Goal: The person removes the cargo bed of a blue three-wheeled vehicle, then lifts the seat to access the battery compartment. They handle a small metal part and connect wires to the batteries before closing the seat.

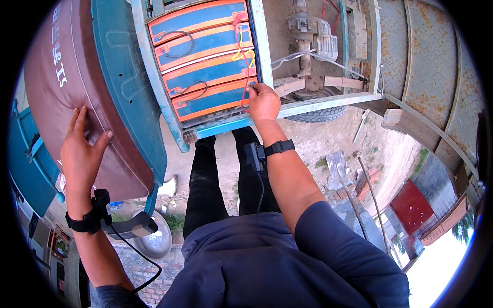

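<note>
My left hand (pixel 82 154) lies with its fingers apart on a brown padded seat (pixel 120 167), which is tipped up on its teal metal base (pixel 126 77). Several orange batteries with blue tops sit in a row inside a metal frame (pixel 221 127). At the right end of the nearest battery (pixel 213 100), the fingers of my right hand (pixel 265 102) are pinched together by the terminal. A thin red wire (pixel 248 72) runs down beside those fingertips; whatever they grip is hidden. A yellow wire (pixel 250 53) and short black cables (pixel 197 83) link the batteries.
To the right of the batteries are an axle with a metal housing (pixel 325 47), a leaf spring (pixel 341 82) and a tyre (pixel 321 114). A rusty cargo bed (pixel 431 46) stands at far right. Below lie a round metal basin (pixel 154 238) and long poles (pixel 377 205).
</note>
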The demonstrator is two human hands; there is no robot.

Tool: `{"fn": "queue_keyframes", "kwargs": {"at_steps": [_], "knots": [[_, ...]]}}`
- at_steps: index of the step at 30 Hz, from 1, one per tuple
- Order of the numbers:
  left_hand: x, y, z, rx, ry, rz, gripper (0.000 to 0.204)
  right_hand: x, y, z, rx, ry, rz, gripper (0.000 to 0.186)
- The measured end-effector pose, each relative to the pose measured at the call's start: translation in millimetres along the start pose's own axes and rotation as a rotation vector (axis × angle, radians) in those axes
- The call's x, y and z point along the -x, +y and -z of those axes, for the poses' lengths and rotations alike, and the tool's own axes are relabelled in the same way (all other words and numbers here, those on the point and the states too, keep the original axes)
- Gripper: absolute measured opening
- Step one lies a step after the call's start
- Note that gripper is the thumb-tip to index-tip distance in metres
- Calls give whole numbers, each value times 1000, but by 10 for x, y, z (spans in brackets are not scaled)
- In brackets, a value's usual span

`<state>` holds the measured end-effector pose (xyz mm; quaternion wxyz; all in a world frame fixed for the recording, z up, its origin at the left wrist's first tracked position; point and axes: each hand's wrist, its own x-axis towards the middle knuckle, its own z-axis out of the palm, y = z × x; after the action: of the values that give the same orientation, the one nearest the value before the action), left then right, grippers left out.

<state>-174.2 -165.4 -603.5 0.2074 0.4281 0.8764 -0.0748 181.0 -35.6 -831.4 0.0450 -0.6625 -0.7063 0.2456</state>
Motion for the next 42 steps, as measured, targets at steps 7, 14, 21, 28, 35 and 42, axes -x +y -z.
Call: {"fn": "queue_keyframes", "kwargs": {"at_steps": [7,14,21,28,35,42], "knots": [[-5,37,18,-3,-9,7,72,-4,108,-13,-114,-36,-4,18],[-2,36,13,2,-5,22,72,-10,133,-4,-169,-36,4,17],[-5,64,24,13,-7,36,72,13,83,-50,-181,-26,-141,20],[-17,74,17,-1,-8,63,72,48,16,-114,-114,10,-222,24],[-14,54,-5,-15,1,60,72,-5,-40,-45,23,5,-98,23],[-13,36,-20,-11,14,54,72,-72,-144,55,107,-83,-74,19]]}}
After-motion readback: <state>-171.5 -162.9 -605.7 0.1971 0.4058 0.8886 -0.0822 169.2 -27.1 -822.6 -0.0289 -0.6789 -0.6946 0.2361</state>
